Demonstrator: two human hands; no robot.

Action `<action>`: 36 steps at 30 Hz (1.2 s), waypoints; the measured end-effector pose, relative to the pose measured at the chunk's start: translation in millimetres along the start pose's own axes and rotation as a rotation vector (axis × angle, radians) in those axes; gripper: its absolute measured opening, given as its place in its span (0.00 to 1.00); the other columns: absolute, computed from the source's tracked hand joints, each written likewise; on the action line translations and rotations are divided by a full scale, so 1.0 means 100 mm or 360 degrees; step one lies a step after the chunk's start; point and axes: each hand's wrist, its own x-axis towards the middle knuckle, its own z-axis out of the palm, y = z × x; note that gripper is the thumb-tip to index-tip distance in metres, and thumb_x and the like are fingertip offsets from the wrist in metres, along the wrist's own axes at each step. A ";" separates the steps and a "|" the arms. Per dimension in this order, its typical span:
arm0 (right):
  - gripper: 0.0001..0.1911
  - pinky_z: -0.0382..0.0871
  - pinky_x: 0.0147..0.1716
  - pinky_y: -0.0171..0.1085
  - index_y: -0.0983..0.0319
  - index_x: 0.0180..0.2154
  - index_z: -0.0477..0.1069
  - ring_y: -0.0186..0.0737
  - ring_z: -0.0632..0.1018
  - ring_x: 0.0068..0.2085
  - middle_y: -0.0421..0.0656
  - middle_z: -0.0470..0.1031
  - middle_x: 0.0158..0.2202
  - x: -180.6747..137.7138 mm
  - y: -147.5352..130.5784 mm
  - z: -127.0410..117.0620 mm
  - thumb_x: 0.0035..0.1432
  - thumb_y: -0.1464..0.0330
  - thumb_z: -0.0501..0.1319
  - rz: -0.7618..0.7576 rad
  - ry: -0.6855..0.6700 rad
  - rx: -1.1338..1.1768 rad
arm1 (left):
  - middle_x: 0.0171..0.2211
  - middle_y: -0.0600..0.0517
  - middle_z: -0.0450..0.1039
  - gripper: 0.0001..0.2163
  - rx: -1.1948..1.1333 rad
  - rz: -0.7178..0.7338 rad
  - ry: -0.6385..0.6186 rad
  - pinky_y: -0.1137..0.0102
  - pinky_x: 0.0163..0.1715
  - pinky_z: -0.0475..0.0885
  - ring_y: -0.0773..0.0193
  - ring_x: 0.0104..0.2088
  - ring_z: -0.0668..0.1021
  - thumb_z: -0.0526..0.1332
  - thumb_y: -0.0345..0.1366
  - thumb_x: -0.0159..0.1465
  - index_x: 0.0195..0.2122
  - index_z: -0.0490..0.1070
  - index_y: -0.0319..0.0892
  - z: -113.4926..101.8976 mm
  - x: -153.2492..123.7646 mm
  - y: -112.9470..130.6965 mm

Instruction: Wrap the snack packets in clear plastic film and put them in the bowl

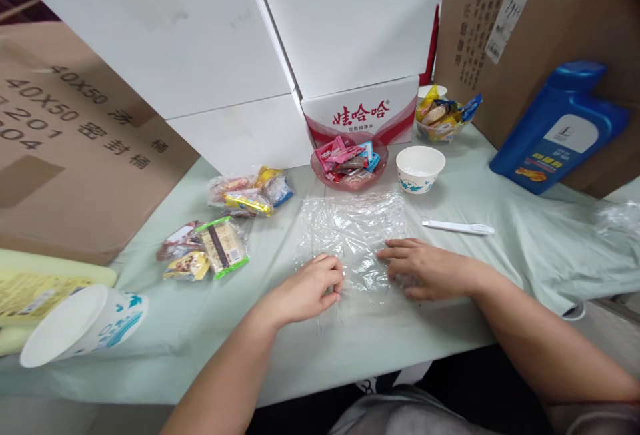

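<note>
A clear plastic bag lies flat on the pale green table cover in front of me. My left hand rests at the bag's near left edge with fingers curled, pinching the plastic. Over the bag's near right part my right hand lies flat, fingers stretched out and pressing the film down. Nothing shows inside the bag.
Behind the bag stand a pink bowl of wrapped sweets, a white bowl and another snack-filled bowl. A white pen-like tool lies right. Snack packets lie left, stacked paper cups near left, a blue jug far right, boxes behind.
</note>
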 end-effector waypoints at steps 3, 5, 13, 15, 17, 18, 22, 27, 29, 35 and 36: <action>0.11 0.66 0.51 0.43 0.62 0.36 0.74 0.44 0.74 0.51 0.47 0.76 0.47 -0.03 0.01 -0.10 0.54 0.77 0.56 -0.0057 0.0135 0.0158 | 0.36 0.52 0.72 0.03 -0.0140 -0.0063 0.0054 0.67 0.40 0.68 0.62 0.39 0.73 0.55 0.30 0.62 0.34 0.67 0.43 -0.05 -0.04 -0.04; 0.09 0.69 0.39 0.37 0.63 0.35 0.72 0.38 0.76 0.38 0.45 0.77 0.37 -0.08 0.03 -0.15 0.55 0.77 0.55 0.0014 0.0088 0.0292 | 0.34 0.54 0.73 0.04 -0.0244 -0.0111 -0.0023 0.70 0.37 0.68 0.65 0.34 0.74 0.54 0.30 0.62 0.34 0.67 0.43 -0.07 -0.07 -0.06; 0.05 0.69 0.27 0.33 0.62 0.34 0.63 0.34 0.76 0.26 0.40 0.73 0.26 -0.27 0.07 -0.24 0.63 0.68 0.54 0.0062 -0.0427 0.1237 | 0.30 0.52 0.76 0.11 -0.0888 0.0117 -0.0715 0.73 0.30 0.72 0.65 0.29 0.78 0.60 0.28 0.57 0.41 0.71 0.43 -0.19 -0.24 -0.12; 0.07 0.69 0.27 0.33 0.61 0.34 0.63 0.34 0.76 0.25 0.39 0.72 0.27 -0.27 0.12 -0.23 0.63 0.65 0.55 0.0176 -0.0272 0.1259 | 0.31 0.51 0.76 0.13 -0.1143 0.0135 -0.0683 0.72 0.31 0.73 0.65 0.29 0.79 0.62 0.31 0.58 0.45 0.70 0.42 -0.24 -0.26 -0.20; 0.07 0.69 0.27 0.33 0.61 0.36 0.64 0.34 0.76 0.26 0.38 0.72 0.28 -0.23 0.19 -0.22 0.62 0.64 0.55 0.0362 0.0016 0.1123 | 0.32 0.51 0.75 0.14 -0.1288 0.0002 -0.0472 0.71 0.30 0.74 0.66 0.28 0.79 0.64 0.33 0.58 0.45 0.69 0.42 -0.27 -0.25 -0.32; 0.06 0.68 0.27 0.33 0.61 0.37 0.65 0.34 0.76 0.26 0.38 0.73 0.28 -0.20 0.22 -0.20 0.62 0.64 0.55 0.0469 0.0176 0.1002 | 0.32 0.52 0.74 0.14 -0.1324 -0.0087 -0.0320 0.72 0.30 0.73 0.67 0.27 0.78 0.65 0.34 0.58 0.45 0.68 0.42 -0.27 -0.22 -0.39; 0.07 0.65 0.31 0.35 0.61 0.39 0.69 0.38 0.77 0.30 0.41 0.77 0.30 -0.05 0.32 -0.12 0.61 0.67 0.54 0.0879 0.0578 0.0322 | 0.31 0.53 0.72 0.18 -0.1248 -0.0361 0.0411 0.71 0.31 0.72 0.67 0.29 0.75 0.67 0.36 0.52 0.43 0.68 0.41 -0.22 -0.03 -0.60; 0.13 0.62 0.33 0.37 0.60 0.47 0.69 0.44 0.78 0.37 0.43 0.80 0.35 0.06 0.31 -0.03 0.60 0.66 0.57 0.1093 0.0535 -0.0221 | 0.31 0.53 0.72 0.16 -0.0858 -0.0526 0.0857 0.69 0.33 0.71 0.66 0.30 0.74 0.64 0.37 0.51 0.41 0.70 0.41 -0.05 0.14 -0.70; 0.14 0.62 0.33 0.36 0.60 0.48 0.69 0.44 0.78 0.38 0.43 0.80 0.36 0.07 0.31 -0.01 0.60 0.66 0.58 0.1129 0.0486 -0.0289 | 0.31 0.54 0.72 0.14 -0.0688 -0.0545 0.0878 0.69 0.33 0.71 0.66 0.29 0.74 0.63 0.37 0.52 0.41 0.71 0.42 0.01 0.16 -0.72; 0.14 0.62 0.35 0.37 0.61 0.48 0.69 0.47 0.79 0.41 0.46 0.80 0.39 0.08 0.33 0.02 0.61 0.65 0.57 0.1208 0.0442 -0.0394 | 0.28 0.55 0.73 0.10 -0.0331 -0.0631 0.0814 0.70 0.31 0.69 0.65 0.28 0.74 0.60 0.35 0.55 0.40 0.72 0.44 0.07 0.18 -0.73; 0.14 0.62 0.35 0.37 0.61 0.48 0.69 0.47 0.78 0.41 0.46 0.80 0.39 0.08 0.33 0.02 0.61 0.65 0.57 0.1212 0.0439 -0.0398 | 0.28 0.55 0.73 0.10 -0.0289 -0.0646 0.0818 0.70 0.31 0.68 0.65 0.27 0.74 0.60 0.35 0.56 0.39 0.73 0.44 0.07 0.18 -0.73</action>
